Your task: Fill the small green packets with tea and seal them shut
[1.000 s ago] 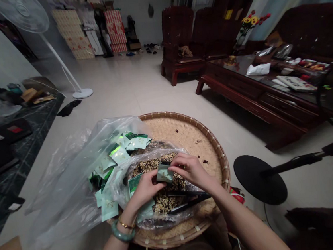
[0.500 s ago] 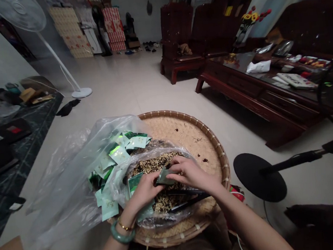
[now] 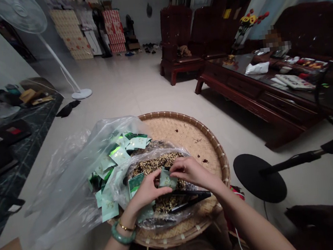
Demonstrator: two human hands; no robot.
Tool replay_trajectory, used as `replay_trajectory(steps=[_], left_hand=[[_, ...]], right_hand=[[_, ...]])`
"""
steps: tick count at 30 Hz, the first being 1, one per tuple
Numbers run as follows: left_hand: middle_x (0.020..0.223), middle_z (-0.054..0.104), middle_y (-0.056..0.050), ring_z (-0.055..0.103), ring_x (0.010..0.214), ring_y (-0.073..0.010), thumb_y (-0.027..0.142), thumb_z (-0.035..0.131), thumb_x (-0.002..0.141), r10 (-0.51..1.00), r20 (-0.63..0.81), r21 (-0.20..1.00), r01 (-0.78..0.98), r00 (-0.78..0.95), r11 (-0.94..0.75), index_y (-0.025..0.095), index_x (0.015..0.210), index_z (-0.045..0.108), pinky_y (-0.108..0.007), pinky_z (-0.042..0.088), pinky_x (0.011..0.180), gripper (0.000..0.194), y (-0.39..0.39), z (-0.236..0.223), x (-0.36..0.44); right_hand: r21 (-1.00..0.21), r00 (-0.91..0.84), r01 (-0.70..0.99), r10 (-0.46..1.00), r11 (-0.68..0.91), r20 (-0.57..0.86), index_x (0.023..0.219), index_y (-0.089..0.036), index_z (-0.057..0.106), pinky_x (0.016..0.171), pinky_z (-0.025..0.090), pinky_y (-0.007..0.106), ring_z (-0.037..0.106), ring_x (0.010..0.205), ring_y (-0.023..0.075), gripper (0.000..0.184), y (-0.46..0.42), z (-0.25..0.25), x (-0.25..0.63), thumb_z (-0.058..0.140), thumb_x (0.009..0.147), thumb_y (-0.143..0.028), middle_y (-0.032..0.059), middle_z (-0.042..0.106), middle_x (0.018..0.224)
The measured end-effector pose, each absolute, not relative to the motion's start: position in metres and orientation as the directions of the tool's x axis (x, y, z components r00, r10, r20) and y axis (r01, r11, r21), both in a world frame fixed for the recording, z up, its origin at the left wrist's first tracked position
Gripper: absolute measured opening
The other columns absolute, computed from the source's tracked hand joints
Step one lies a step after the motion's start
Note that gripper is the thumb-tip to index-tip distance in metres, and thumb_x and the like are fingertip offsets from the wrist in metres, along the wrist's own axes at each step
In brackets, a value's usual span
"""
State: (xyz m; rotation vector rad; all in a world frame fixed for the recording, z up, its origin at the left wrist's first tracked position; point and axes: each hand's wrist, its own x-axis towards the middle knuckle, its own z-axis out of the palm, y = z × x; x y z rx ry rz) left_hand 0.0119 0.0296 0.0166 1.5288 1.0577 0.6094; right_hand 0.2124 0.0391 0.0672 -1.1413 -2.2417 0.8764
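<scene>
Two hands work over a big round tray made of woven bamboo [image 3: 205,144]. The left hand [image 3: 144,192] and the right hand [image 3: 192,171] come close together, and each one pinches a small pale green packet [image 3: 167,180] with its fingers. The packet sits between the hands, just above a heap of brown and pale bits [image 3: 155,162]. The heap lies in a clear plastic bag [image 3: 125,186] on the tray.

A long black tool [image 3: 190,199] lies just below the right hand, on top of the bag. More green packets [image 3: 118,154] lie in a messy pile beside the heap, by the left hand. One flat green packet [image 3: 136,183] stands at the edge of the heap, near the left hand's thumb. A bigger clear plastic bag [image 3: 62,185] spreads out to the left, over the tray's edge.

The left wrist wears a green bangle [image 3: 121,233] and a thin gold bracelet [image 3: 124,227]. A few dark bits dot the bare part of the tray. Past the tray is a shiny tile floor [image 3: 126,85], with a dark wooden table [image 3: 240,88] to the right and a tall white fan [image 3: 18,9] to the left.
</scene>
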Motion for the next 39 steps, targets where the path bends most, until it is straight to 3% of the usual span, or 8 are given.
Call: replay_trajectory(steps=[6, 13, 16, 25, 28, 31, 35, 39], left_hand=[[0.065, 0.065, -0.001, 0.053, 0.060, -0.0137, 0.041, 0.064, 0.074, 0.915, -0.207, 0.976, 0.145, 0.346, 0.165, 0.012, 0.077, 0.072, -0.024, 0.039, 0.057, 0.031, 0.034, 0.020, 0.014], [0.064, 0.066, -0.002, 0.057, 0.057, -0.0127, 0.041, 0.075, 0.065, 0.904, -0.309, 0.932, -0.093, 0.296, 0.349, 0.011, 0.081, 0.070, -0.023, 0.042, 0.056, 0.034, 0.028, 0.007, 0.019], [0.073, 0.070, -0.006, 0.065, 0.066, -0.0175, 0.036, 0.081, 0.059, 0.835, -0.366, 0.875, -0.153, 0.410, 0.459, 0.012, 0.092, 0.068, -0.029, 0.050, 0.065, 0.043, 0.027, 0.008, 0.020], [0.070, 0.072, -0.006, 0.067, 0.065, -0.0177, 0.032, 0.083, 0.056, 0.810, -0.429, 0.859, -0.096, 0.400, 0.503, 0.011, 0.081, 0.069, -0.028, 0.052, 0.064, 0.036, 0.032, 0.003, 0.022], [0.071, 0.072, -0.006, 0.067, 0.064, -0.0178, 0.031, 0.084, 0.055, 0.821, -0.443, 0.851, -0.120, 0.360, 0.511, 0.010, 0.084, 0.069, -0.028, 0.052, 0.064, 0.039, 0.035, 0.005, 0.021], [0.077, 0.073, -0.007, 0.067, 0.066, -0.0174, 0.030, 0.085, 0.054, 0.856, -0.428, 0.856, -0.174, 0.290, 0.487, 0.009, 0.089, 0.070, -0.028, 0.053, 0.065, 0.044, 0.037, 0.009, 0.017], [0.080, 0.074, -0.009, 0.067, 0.066, -0.0174, 0.031, 0.084, 0.056, 0.880, -0.416, 0.857, -0.226, 0.228, 0.464, 0.008, 0.092, 0.069, -0.027, 0.053, 0.064, 0.046, 0.040, 0.010, 0.013], [0.081, 0.074, -0.009, 0.067, 0.065, -0.0158, 0.031, 0.084, 0.056, 0.882, -0.410, 0.846, -0.265, 0.233, 0.463, 0.009, 0.093, 0.069, -0.025, 0.053, 0.062, 0.046, 0.039, 0.010, 0.012]], right_hand=[[-0.882, -0.373, 0.400, 0.923, 0.249, 0.091, 0.103, -0.020, 0.066, 0.061, 0.045, 0.024, 0.058, 0.065, 0.0123, 0.027, 0.042, 0.049, 0.206, 0.070, 0.077, -0.027, -0.0015, 0.066, 0.073], [-0.966, -0.210, 0.256, 0.974, -0.029, -0.085, 0.068, -0.015, 0.070, 0.054, 0.043, 0.023, 0.055, 0.055, 0.0112, 0.017, 0.043, 0.032, 0.197, 0.071, 0.071, -0.032, -0.0007, 0.065, 0.060], [-0.971, -0.168, 0.235, 0.983, -0.039, -0.080, 0.071, -0.015, 0.070, 0.055, 0.045, 0.024, 0.057, 0.056, 0.0119, 0.015, 0.044, 0.031, 0.194, 0.070, 0.071, -0.030, 0.0002, 0.067, 0.063], [-0.942, -0.173, 0.326, 0.985, 0.083, 0.027, 0.065, -0.017, 0.067, 0.058, 0.044, 0.024, 0.057, 0.061, 0.0130, 0.016, 0.050, 0.015, 0.184, 0.071, 0.073, -0.030, 0.0003, 0.065, 0.065], [-0.934, -0.163, 0.345, 0.986, 0.091, 0.035, 0.084, -0.017, 0.067, 0.060, 0.046, 0.025, 0.058, 0.065, 0.0143, 0.020, 0.044, 0.015, 0.195, 0.061, 0.082, -0.036, 0.0016, 0.065, 0.073], [-0.819, -0.366, 0.527, 0.930, 0.226, 0.020, 0.104, -0.019, 0.064, 0.071, 0.048, 0.031, 0.059, 0.081, 0.0191, 0.034, 0.025, 0.018, 0.215, 0.068, 0.078, -0.039, 0.0044, 0.065, 0.089], [-0.467, -0.538, 0.784, 0.822, 0.408, -0.185, 0.126, -0.017, 0.053, 0.084, 0.046, 0.043, 0.053, 0.100, 0.0305, 0.072, -0.013, 0.010, 0.233, 0.082, 0.062, -0.032, 0.0127, 0.060, 0.110], [-0.295, -0.518, 0.846, 0.815, 0.444, -0.259, 0.125, -0.016, 0.053, 0.083, 0.046, 0.045, 0.052, 0.101, 0.0331, 0.061, -0.032, -0.004, 0.232, 0.075, 0.068, -0.026, 0.0146, 0.058, 0.112]])
